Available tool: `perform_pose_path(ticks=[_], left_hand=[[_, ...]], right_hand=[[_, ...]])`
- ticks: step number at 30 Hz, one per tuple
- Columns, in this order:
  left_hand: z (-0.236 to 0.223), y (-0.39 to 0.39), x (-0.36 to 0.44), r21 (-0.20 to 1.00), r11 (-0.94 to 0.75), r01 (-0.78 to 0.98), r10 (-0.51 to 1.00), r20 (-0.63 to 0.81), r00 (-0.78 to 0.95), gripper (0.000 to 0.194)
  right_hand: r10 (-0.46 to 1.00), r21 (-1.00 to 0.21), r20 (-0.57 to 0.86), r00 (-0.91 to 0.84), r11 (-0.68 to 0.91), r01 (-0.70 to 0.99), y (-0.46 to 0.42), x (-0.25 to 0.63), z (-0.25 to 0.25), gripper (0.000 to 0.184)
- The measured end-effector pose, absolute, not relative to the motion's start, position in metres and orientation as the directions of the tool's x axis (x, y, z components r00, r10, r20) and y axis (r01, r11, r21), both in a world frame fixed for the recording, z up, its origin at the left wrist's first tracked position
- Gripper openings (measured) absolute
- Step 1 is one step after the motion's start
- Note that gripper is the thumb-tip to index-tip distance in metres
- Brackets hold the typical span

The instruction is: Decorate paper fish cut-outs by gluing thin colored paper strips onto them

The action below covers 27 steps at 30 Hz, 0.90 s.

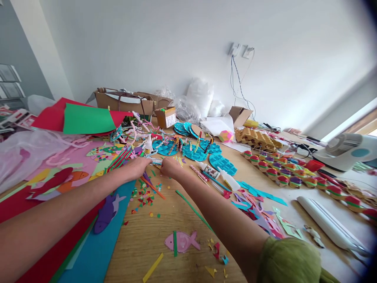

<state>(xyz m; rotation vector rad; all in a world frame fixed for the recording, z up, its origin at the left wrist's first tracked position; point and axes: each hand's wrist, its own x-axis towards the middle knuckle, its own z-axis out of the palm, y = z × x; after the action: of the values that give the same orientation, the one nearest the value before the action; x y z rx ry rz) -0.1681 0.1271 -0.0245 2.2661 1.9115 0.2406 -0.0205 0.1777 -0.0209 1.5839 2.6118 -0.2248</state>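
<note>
Both my arms stretch forward over a wooden table (165,224) strewn with paper scraps. My left hand (137,166) and my right hand (170,166) meet at a small heap of coloured strips and pipe cleaners (155,161). Each hand's fingers are curled in a pinch around something small that I cannot make out. Teal paper discs (194,152) with pipe cleaners stuck on them lie just beyond my hands. A pink paper fish (182,241) lies near me on the bare wood.
Red, green and blue paper sheets (88,118) cover the left side, with cut-out fish on them. Glue bottles (209,170) lie right of my hands. Rows of striped paper balls (282,179), a white fan (344,151) and cardboard boxes (166,116) stand further off.
</note>
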Motion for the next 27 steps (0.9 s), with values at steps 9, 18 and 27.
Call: perform_pose_path(ticks=[9,18,27], left_hand=[[-0.012,0.118,-0.165,0.512,-0.177,0.840,0.984,0.092,0.152,0.039],[0.015,0.074,-0.118,0.867,-0.085,0.491,0.957,-0.066,0.283,0.025],[0.031,0.047,-0.087,0.950,0.157,0.271,0.871,-0.263,0.416,0.016]], right_hand=[[0.788,-0.282,-0.200,-0.582,0.523,0.804,0.143,0.014,0.014,0.011],[0.705,-0.657,-0.193,-0.682,0.423,0.624,0.095,0.076,0.022,0.011],[0.816,-0.549,0.259,-0.516,0.564,0.616,0.036,0.129,0.011,0.018]])
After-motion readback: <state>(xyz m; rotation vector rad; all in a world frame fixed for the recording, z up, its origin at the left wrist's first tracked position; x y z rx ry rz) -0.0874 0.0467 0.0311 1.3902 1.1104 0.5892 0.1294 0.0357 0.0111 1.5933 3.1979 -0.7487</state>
